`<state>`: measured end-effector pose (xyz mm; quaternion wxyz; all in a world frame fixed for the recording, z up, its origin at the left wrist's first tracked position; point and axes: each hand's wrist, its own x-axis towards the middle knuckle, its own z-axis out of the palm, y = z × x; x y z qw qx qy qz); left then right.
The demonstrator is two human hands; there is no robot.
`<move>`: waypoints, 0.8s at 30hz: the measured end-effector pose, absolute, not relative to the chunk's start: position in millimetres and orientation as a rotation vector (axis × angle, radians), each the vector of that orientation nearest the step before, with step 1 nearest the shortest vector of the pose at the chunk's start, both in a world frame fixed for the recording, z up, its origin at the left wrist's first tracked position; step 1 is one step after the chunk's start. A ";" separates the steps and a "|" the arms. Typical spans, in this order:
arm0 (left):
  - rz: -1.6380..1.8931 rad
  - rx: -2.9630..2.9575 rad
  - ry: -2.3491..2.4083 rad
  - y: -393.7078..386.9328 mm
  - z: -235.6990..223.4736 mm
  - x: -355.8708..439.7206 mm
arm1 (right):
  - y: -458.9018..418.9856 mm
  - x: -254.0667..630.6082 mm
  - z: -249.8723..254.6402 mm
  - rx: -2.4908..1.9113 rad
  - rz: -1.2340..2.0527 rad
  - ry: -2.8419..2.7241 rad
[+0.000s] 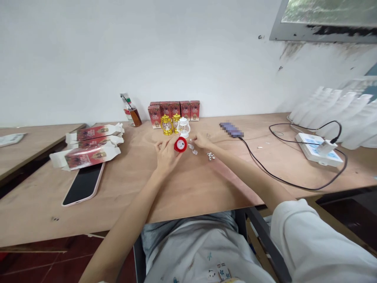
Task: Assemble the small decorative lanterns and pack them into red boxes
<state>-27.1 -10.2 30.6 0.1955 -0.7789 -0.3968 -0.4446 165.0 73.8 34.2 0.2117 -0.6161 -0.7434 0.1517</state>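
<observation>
My left hand (166,154) is closed around a small red lantern (180,144), tipped so that its round base with a white centre and a dark slot faces me. Just to the right, my right hand (201,140) has its fingers pressed together low over the table; what they hold, if anything, is too small to make out. Beneath those fingers lie several small whitish pieces (194,152). A little pile of round silvery button cells (211,156) sits nearer to me. Behind my hands stand a white mini lantern (183,128) and two gold ones (166,125).
Red printed boxes (154,117) line the wall beside a bottle (133,114) of brown liquid. Opened boxes (88,156) and a phone (84,184) lie left. To the right are another phone (231,129), its black cable (259,162), a power strip (313,149) and stacked white plastic (321,106).
</observation>
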 end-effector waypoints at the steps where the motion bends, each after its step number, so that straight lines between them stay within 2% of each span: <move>1: -1.228 -2.190 -1.102 -10.7 30.6 -27.1 | 68.1 166.6 34.4 -1.672 0.388 -2.049; 8: -1.134 -2.344 -0.944 -12.9 31.1 -25.4 | -8.7 179.3 35.8 -0.931 -0.117 -1.939; 14: -1.081 -2.418 -0.719 -19.9 31.1 -16.3 | -49.6 178.6 25.3 -0.700 -0.512 -1.989; 19: -1.017 -2.460 -0.768 -24.6 30.5 -13.2 | -49.0 176.1 24.4 -0.747 -0.595 -2.007; 24: -1.027 -2.436 -0.739 -25.0 30.9 -13.4 | -49.3 174.9 22.8 -0.805 -0.521 -2.036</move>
